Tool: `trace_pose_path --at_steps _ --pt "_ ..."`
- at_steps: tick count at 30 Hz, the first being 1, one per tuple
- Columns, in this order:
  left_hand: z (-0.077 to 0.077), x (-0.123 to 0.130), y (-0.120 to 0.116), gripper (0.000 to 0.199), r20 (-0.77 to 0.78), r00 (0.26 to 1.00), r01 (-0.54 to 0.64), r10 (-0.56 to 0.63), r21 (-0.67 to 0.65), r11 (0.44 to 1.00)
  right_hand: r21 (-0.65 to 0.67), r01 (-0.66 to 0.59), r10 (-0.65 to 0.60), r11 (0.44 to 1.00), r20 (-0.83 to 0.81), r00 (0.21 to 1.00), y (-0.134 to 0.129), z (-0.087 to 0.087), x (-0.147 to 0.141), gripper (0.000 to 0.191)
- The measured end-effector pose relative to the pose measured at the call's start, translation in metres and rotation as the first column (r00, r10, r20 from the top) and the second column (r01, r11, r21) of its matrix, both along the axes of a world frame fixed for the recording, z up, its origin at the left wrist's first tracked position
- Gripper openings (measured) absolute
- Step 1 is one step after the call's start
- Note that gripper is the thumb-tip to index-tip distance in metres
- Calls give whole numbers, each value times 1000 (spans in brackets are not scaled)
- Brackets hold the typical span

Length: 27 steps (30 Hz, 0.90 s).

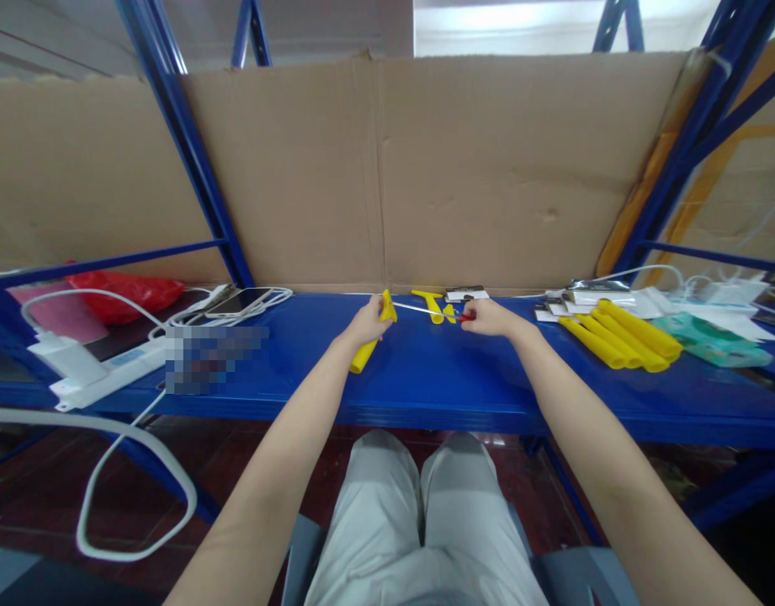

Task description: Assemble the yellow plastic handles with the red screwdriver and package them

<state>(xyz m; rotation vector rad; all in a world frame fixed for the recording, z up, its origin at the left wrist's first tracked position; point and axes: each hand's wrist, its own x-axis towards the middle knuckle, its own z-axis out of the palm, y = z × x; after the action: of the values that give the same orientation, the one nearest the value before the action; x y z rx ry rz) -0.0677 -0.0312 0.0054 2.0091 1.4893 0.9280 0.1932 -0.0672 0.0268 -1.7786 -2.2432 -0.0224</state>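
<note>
My left hand (367,323) is closed around a yellow T-shaped plastic handle (362,358), its head showing above the fingers and its tube end below. In my right hand (488,317) is a screwdriver (468,318) with a red grip, mostly covered by the fingers. Its thin metal shaft runs left to the head of the yellow handle; whether the tip touches it is too small to tell. Between the hands, farther back, lie another yellow T-shaped piece (432,306) and a small yellow part (449,313). A small black-and-white packet (466,294) is just behind them.
Several yellow tubes (620,335) lie right on the blue table (437,383), beside white packets (589,295) and a green plastic packet (715,338). At left are a white power strip (115,370), cables, a phone (232,303) and a red bag (125,290). A cardboard panel (463,168) stands behind.
</note>
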Motion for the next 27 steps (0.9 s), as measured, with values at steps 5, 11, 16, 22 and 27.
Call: trace_pose_path --at_steps 5,11,16,22,27 --pt "0 0 0 41 -11 1000 21 -21 7 1000 -95 56 -63 994 -72 995 1 -4 0 12" --pt "0 -1 0 40 -23 999 31 -31 12 999 -103 -14 12 995 -18 1000 -6 4 -2 9" --pt "0 -1 -1 38 -42 998 42 -41 34 999 -83 21 -21 996 11 1000 -4 2 -2 9" --pt "3 0 -2 38 -137 990 23 -21 16 1000 -43 64 -67 997 -67 995 1 -4 1 4" --pt "4 1 -2 38 -139 990 40 -37 22 999 78 39 -38 996 -6 999 3 -3 3 3"
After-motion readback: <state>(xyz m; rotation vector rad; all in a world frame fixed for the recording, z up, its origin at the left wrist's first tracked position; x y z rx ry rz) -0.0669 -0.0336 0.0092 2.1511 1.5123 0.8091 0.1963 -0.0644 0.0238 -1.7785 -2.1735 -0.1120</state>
